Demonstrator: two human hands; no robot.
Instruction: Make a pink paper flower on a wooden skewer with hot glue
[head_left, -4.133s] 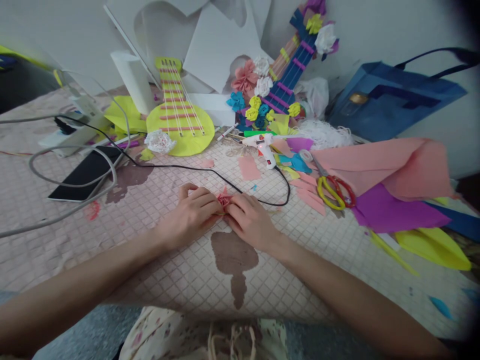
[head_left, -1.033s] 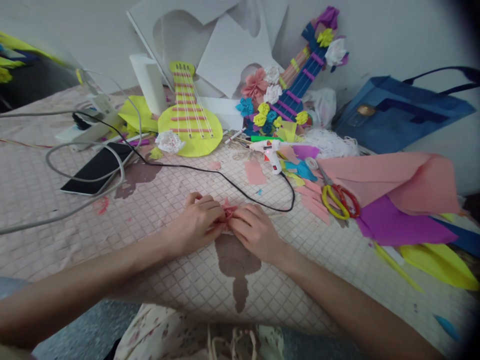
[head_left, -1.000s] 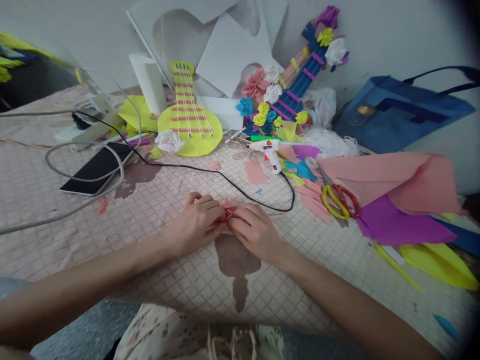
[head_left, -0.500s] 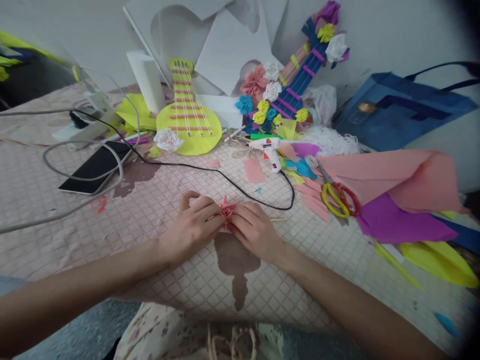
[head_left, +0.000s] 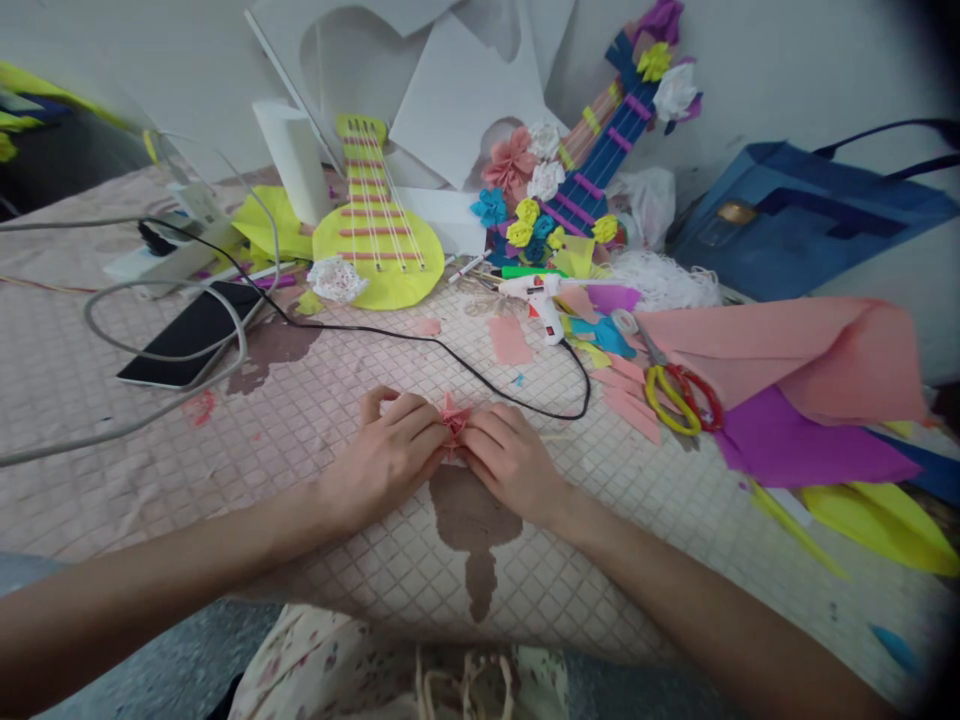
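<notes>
Below frame centre, a pink flower (head_left: 452,420) sits between left hand (head_left: 394,440) and right hand (head_left: 514,458), both pinching its sides.

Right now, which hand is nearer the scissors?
Right. The right hand is left of the scissors, touching the small pink piece; the left hand is farther left, across that piece.

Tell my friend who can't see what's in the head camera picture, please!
The left hand and right hand pinch a small, pointy pink paper piece over a diamond-patterned table cover. Beyond are a white glue gun, a yellow guitar shape and a flowery blue one; scissors and coloured sheets are on the right.
</notes>
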